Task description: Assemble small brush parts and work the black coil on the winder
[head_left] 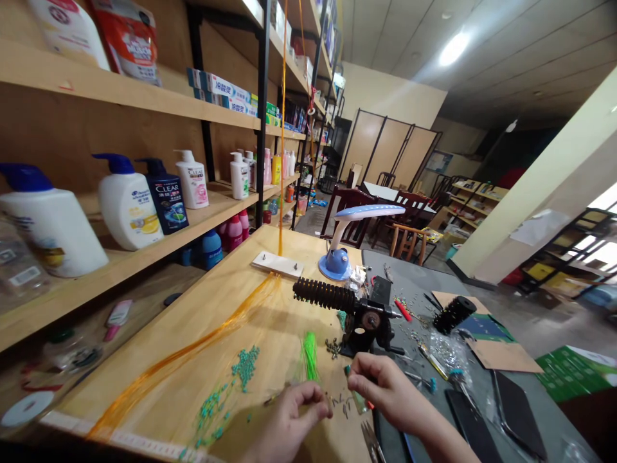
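My left hand (299, 418) is low over the wooden tabletop, its thumb and fingertips curled together. Whatever it pinches, if anything, is too small to make out. To its right, my right hand (378, 384) is closed in a pinch as well, just in front of a black clamp device (362, 321) with a ribbed black roller (324, 294). Between and behind the hands lies a bundle of bright green strands (310, 357). Small dark metal pieces (341, 405) are scattered between my hands. Left of them are teal beads (245, 366) and a tangle of green thread with beads (212, 411).
Long orange strands (193, 347) run across the table from a white bar (278, 263). A blue desk lamp (335, 263) stands behind the clamp. Scissors (372, 442) lie near the front. Shelves (212, 212) with bottles flank the left; tools and a second black roller (454, 314) lie right.
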`<state>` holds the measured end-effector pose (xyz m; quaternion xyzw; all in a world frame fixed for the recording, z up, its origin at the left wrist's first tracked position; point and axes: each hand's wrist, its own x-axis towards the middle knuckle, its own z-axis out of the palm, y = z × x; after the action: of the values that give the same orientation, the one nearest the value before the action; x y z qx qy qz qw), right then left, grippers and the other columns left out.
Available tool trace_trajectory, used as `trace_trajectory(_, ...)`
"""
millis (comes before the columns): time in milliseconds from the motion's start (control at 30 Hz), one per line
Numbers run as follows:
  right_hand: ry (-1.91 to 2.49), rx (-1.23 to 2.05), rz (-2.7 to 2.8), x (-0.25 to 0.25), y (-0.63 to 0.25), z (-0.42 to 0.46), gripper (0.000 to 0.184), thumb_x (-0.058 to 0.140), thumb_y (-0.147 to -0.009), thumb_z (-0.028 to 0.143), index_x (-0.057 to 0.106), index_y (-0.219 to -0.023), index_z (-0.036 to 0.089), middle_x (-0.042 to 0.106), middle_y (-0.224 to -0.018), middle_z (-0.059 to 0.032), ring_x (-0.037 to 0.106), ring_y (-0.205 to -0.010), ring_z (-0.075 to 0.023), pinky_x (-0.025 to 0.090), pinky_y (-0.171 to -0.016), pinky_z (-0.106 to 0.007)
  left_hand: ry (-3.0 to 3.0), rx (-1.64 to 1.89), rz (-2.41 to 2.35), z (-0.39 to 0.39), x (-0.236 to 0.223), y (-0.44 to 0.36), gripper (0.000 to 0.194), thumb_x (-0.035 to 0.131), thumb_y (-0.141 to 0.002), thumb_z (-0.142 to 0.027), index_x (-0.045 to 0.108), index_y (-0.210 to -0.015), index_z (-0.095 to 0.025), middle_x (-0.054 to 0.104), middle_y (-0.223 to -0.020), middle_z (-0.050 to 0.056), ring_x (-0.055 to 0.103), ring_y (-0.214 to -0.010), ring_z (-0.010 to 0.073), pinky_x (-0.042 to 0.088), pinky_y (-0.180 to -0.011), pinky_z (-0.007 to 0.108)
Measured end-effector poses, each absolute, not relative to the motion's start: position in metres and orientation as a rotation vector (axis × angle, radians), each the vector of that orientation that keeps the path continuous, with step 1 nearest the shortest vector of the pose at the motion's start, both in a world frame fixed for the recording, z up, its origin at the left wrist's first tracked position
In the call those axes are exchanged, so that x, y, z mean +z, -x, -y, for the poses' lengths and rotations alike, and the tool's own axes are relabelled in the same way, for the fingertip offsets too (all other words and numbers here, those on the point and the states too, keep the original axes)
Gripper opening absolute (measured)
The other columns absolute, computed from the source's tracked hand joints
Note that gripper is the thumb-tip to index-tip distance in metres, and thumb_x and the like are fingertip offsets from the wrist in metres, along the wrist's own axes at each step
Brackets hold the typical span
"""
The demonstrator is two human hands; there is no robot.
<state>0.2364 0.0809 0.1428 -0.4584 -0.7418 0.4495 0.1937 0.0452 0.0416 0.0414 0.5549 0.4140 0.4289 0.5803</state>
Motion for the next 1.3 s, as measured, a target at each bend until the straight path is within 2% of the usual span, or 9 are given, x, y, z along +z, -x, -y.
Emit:
trace_trajectory(167, 1.286, 1.259, 2.117, 0.14, -0.233, -0.08, 0.027, 0.056, -0.086, 0.037, 0.049, -0.067, 0.019, 0.04, -0.061, 0.0062, 0.036, -0.059, -0.011, 0.027, -0.052, -0.022, -1.259, 1.006, -0.879, -0.041, 0.062, -0.049, 0.021, 0.061, -0.085, -0.034, 0.066, -0.096, -0.017, 0.073, -0.087, 0.006, 0.062, -0.091, 0.0233, 0.043, -0.084, 0.033)
trace_trajectory(267, 1.321, 1.242, 2.156, 0.137, -0.231, -0.079, 0.025, 0.057, -0.086, 0.036, 0.054, -0.069, 0.017, 0.042, -0.061, 0.006, 0.036, -0.059, -0.0108, 0.027, -0.052, -0.022, -1.314, 1.035, -0.941, -0.043, 0.074, -0.053, 0.016, 0.063, -0.083, -0.034, 0.066, -0.083, -0.018, 0.068, -0.077, 0.003, 0.061, -0.08, 0.0209, 0.044, -0.076, 0.03)
trace_trajectory(367, 1.338, 1.21, 2.21, 0.136, -0.232, -0.079, 0.021, 0.057, -0.086, 0.032, 0.057, -0.071, 0.017, 0.045, -0.06, 0.0056, 0.038, -0.059, -0.011, 0.027, -0.052, -0.022, -1.355, 1.025, -0.989, -0.046, 0.076, -0.056, 0.022, 0.061, -0.083, -0.034, 0.063, -0.069, -0.017, 0.061, -0.066, 0.0, 0.058, -0.07, 0.0185, 0.042, -0.07, 0.028)
trace_trajectory(467, 1.337, 1.174, 2.247, 0.139, -0.234, -0.08, 0.019, 0.056, -0.084, 0.028, 0.054, -0.069, 0.018, 0.044, -0.06, 0.0056, 0.039, -0.059, -0.0112, 0.028, -0.052, -0.022, -1.345, 0.997, -0.96, -0.048, 0.067, -0.056, 0.02, 0.061, -0.082, -0.031, 0.062, -0.068, -0.018, 0.06, -0.065, 0.0, 0.056, -0.072, 0.0183, 0.041, -0.072, 0.028)
trace_trajectory(767, 1.32, 1.243, 2.214, 0.147, -0.238, -0.081, 0.023, 0.055, -0.085, 0.032, 0.048, -0.068, 0.019, 0.04, -0.062, 0.0063, 0.036, -0.06, -0.0108, 0.028, -0.053, -0.022, -1.284, 0.969, -0.94, -0.043, 0.04, -0.049, 0.027, 0.063, -0.082, -0.043, 0.061, -0.069, -0.019, 0.058, -0.07, -0.001, 0.053, -0.076, 0.0188, 0.038, -0.074, 0.029)
trace_trajectory(833, 1.327, 1.22, 2.23, 0.147, -0.238, -0.082, 0.018, 0.055, -0.087, 0.031, 0.054, -0.074, 0.018, 0.041, -0.062, 0.0063, 0.036, -0.06, -0.011, 0.028, -0.054, -0.023, -1.281, 0.974, -0.94, -0.043, 0.038, -0.048, 0.027, 0.061, -0.083, -0.042, 0.061, -0.071, -0.018, 0.059, -0.071, 0.0, 0.053, -0.076, 0.0188, 0.038, -0.074, 0.029)
trace_trajectory(900, 1.322, 1.249, 2.19, 0.148, -0.24, -0.082, 0.016, 0.052, -0.09, 0.03, 0.06, -0.095, 0.018, 0.042, -0.063, 0.0067, 0.037, -0.059, -0.0113, 0.029, -0.053, -0.023, -1.263, 0.979, -0.94, -0.044, 0.036, -0.047, 0.028, 0.059, -0.085, -0.043, 0.06, -0.072, -0.019, 0.06, -0.071, 0.0, 0.054, -0.076, 0.0187, 0.039, -0.074, 0.028)
trace_trajectory(1000, 1.298, 1.318, 2.106, 0.15, -0.241, -0.081, 0.027, 0.046, -0.091, 0.025, 0.053, -0.117, 0.019, 0.039, -0.064, 0.0078, 0.035, -0.058, -0.0118, 0.028, -0.052, -0.023, -1.242, 0.987, -0.927, -0.044, 0.036, -0.047, 0.027, 0.056, -0.087, -0.042, 0.059, -0.073, -0.019, 0.063, -0.071, 0.001, 0.056, -0.075, 0.019, 0.04, -0.073, 0.028)
trace_trajectory(1300, 1.207, 1.414, 2.064, 0.155, -0.23, -0.076, 0.029, 0.044, -0.083, 0.013, 0.054, -0.11, 0.016, 0.033, -0.059, 0.0108, 0.029, -0.053, -0.0101, 0.024, -0.049, -0.023, -1.475, 0.877, -1.098, -0.045, 0.057, -0.038, 0.013, 0.059, -0.083, -0.028, 0.068, -0.078, -0.02, 0.071, -0.082, 0.002, 0.061, -0.085, 0.0227, 0.043, -0.077, 0.03)
